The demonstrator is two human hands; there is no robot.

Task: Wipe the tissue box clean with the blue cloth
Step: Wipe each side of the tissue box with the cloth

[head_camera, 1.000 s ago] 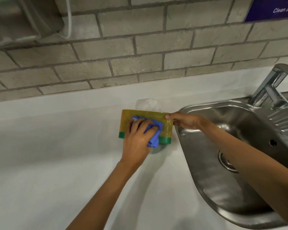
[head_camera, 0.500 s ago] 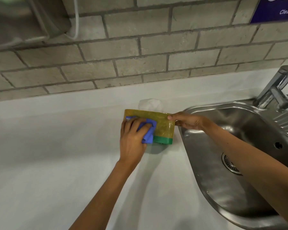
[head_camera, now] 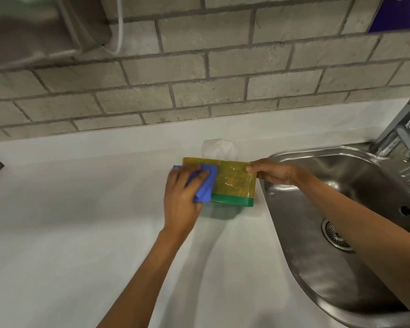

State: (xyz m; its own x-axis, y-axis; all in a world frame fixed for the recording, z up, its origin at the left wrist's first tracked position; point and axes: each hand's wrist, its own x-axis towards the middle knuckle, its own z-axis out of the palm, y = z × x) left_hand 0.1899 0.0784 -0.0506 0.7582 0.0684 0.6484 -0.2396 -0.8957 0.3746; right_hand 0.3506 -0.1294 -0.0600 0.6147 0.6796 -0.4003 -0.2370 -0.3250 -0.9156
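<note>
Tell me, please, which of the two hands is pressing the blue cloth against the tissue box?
The left hand presses the blue cloth on the tissue box's left end; the right hand only steadies the right end by the sink.

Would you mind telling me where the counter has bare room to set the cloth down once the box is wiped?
The white counter is bare left of the left hand and in front of the tissue box, up to the sink rim. It is crowded around the box, where the right hand and the blue cloth meet.
</note>
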